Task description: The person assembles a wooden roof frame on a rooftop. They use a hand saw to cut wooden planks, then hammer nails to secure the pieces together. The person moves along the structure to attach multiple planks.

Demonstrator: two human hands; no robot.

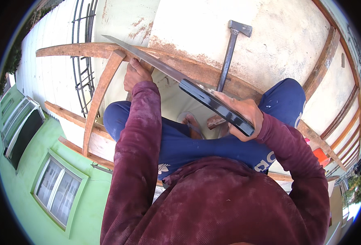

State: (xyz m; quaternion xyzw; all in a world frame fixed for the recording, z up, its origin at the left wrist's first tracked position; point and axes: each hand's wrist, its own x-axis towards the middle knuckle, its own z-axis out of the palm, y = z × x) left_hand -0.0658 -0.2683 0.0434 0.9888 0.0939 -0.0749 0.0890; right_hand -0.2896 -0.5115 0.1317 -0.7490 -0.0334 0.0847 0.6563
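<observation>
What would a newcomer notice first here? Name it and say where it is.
The long handsaw stands out first, slanting across the picture's middle, its dark handle gripped by the right hand. The left hand steadies the wooden beam under the blade. A hammer lies just beyond, on the pale concrete.

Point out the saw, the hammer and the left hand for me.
saw [160, 65], head view, on the bare blade.
hammer [229, 53], head view, mid handle.
left hand [135, 75], head view, back of hand.
</observation>
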